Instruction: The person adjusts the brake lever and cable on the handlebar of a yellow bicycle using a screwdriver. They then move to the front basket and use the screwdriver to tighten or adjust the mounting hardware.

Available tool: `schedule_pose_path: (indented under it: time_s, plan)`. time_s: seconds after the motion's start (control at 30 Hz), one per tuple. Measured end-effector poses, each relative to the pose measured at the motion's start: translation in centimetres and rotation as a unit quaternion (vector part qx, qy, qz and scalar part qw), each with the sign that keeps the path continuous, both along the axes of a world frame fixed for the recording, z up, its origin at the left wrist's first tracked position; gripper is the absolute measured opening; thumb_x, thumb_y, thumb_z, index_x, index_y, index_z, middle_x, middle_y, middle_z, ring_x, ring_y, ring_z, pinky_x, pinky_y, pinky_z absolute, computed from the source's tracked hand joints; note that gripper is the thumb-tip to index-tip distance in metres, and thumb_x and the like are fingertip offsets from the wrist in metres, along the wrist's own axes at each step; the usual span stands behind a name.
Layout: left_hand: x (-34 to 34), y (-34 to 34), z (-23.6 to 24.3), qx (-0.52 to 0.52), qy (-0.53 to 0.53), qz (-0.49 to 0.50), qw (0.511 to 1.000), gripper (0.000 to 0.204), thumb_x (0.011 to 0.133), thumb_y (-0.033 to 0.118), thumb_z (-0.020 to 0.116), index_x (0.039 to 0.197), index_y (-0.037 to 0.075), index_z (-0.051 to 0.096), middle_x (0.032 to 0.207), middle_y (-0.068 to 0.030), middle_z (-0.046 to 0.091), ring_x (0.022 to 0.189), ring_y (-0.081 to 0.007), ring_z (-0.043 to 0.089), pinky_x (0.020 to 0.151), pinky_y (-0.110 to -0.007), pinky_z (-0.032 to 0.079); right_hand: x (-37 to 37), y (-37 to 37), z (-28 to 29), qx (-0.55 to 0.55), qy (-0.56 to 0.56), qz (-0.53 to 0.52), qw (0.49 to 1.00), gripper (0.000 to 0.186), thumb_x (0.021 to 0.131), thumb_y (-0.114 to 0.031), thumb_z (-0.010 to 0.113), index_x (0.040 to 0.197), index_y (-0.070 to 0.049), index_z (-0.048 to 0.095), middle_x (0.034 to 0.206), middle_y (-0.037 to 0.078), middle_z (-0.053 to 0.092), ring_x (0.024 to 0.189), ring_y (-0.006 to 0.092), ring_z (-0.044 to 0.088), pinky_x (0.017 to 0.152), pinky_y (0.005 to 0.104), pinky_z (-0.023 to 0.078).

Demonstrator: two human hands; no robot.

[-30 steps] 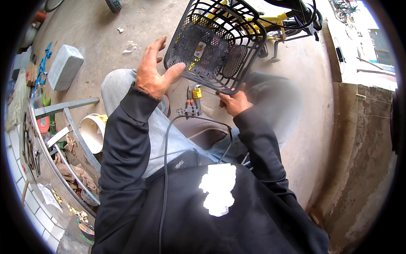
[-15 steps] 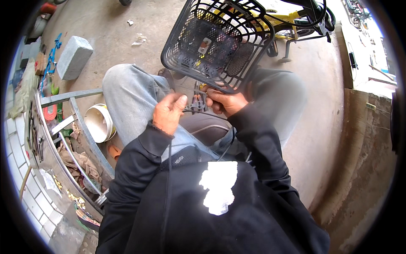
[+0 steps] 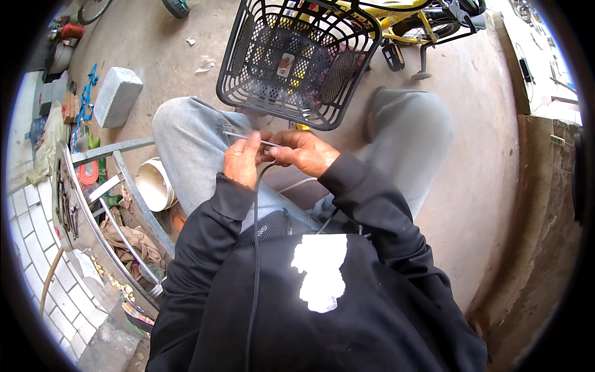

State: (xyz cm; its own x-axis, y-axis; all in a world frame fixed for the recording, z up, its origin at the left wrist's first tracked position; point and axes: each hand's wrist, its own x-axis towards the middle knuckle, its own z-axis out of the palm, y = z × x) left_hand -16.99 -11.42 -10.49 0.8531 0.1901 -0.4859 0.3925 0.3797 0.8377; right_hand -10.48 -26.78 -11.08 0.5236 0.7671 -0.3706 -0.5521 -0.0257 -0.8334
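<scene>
My left hand (image 3: 243, 160) and my right hand (image 3: 312, 152) meet over my lap, fingers closed. A thin, light grey rod-like piece (image 3: 238, 135) runs through the fingers of both; its free end sticks out past the left hand. From between the hands a thin black cable (image 3: 256, 248) bends down and hangs over my chest. How cable and grey piece relate is hidden by the fingers. Just beyond the hands is a black plastic bicycle basket (image 3: 328, 124), its open top towards me. Behind it shows a yellow bicycle frame (image 3: 406, 13).
At left stand a metal frame (image 3: 137, 198) and a white bucket (image 3: 155, 184), with a grey block (image 3: 118, 97) farther off. The bicycle's pedal (image 3: 393, 57) and kickstand (image 3: 423, 65) lie beyond my right knee. A low wall (image 3: 545, 204) borders the right side.
The hands, apart before, have come together, the right moving left. The light grey piece now shows clearly between them. The basket sits slightly farther left and up in the view.
</scene>
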Motion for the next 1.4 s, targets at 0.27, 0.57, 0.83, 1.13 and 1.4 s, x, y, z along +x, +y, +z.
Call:
schedule_pose_path:
  time_s: [0.27, 0.57, 0.83, 1.13, 1.4]
  plan:
    - [0.0, 1.5, -0.4, 0.109, -0.019, 0.039, 0.993, 0.038, 0.095, 0.034, 0.048, 0.09, -0.003, 0.058, 0.085, -0.0103, 0.064, 0.074, -0.0168, 0.063, 0.063, -0.026, 0.05, 0.2, -0.3, 0.2, -0.097, -0.038, 0.079, 0.991, 0.029, 0.091, -0.026, 0.055, 0.098, 0.001, 0.061, 0.085, 0.005, 0.063, 0.074, 0.012, 0.057, 0.066, 0.0261, 0.047]
    - [0.2, 3.2, 1.4, 0.094, -0.028, 0.092, 0.991, 0.038, 0.095, 0.035, 0.047, 0.084, -0.001, 0.056, 0.075, -0.0111, 0.061, 0.067, -0.0215, 0.065, 0.055, -0.027, 0.051, 0.5, -0.2, 0.8, -0.148, -0.042, 0.061, 0.986, 0.031, 0.09, -0.027, 0.053, 0.099, 0.001, 0.061, 0.082, 0.007, 0.063, 0.069, 0.0124, 0.058, 0.061, 0.0247, 0.048]
    - [1.0, 10.6, 6.2, 0.318, -0.155, 0.201, 0.913, 0.036, 0.097, 0.03, 0.043, 0.077, 0.003, 0.055, 0.065, -0.0081, 0.06, 0.061, -0.0179, 0.062, 0.057, -0.025, 0.049, 0.6, -0.5, 0.3, -0.218, -0.043, -0.009, 0.975, 0.032, 0.087, -0.025, 0.053, 0.1, 0.003, 0.061, 0.081, 0.008, 0.063, 0.067, 0.0121, 0.058, 0.059, 0.0244, 0.048]
    - [1.9, 13.0, 2.1, 0.629, -0.185, 0.163, 0.737, 0.026, 0.093, 0.018, 0.052, 0.082, -0.004, 0.063, 0.088, -0.01, 0.06, 0.076, -0.0191, 0.059, 0.068, -0.028, 0.046, 0.7, -0.4, -0.4, -0.227, -0.057, -0.013, 0.972, 0.032, 0.086, -0.025, 0.054, 0.101, 0.003, 0.061, 0.081, 0.009, 0.063, 0.066, 0.0123, 0.059, 0.059, 0.0246, 0.049]
    - [1.9, 12.7, 2.3, 0.629, -0.164, 0.148, 0.746, 0.024, 0.092, 0.017, 0.054, 0.082, -0.003, 0.063, 0.085, -0.008, 0.062, 0.077, -0.0175, 0.059, 0.069, -0.026, 0.046, 0.9, -1.0, 0.0, -0.219, -0.006, -0.062, 0.974, 0.027, 0.086, -0.021, 0.056, 0.099, 0.002, 0.06, 0.079, 0.006, 0.061, 0.061, 0.0112, 0.057, 0.055, 0.0229, 0.047]
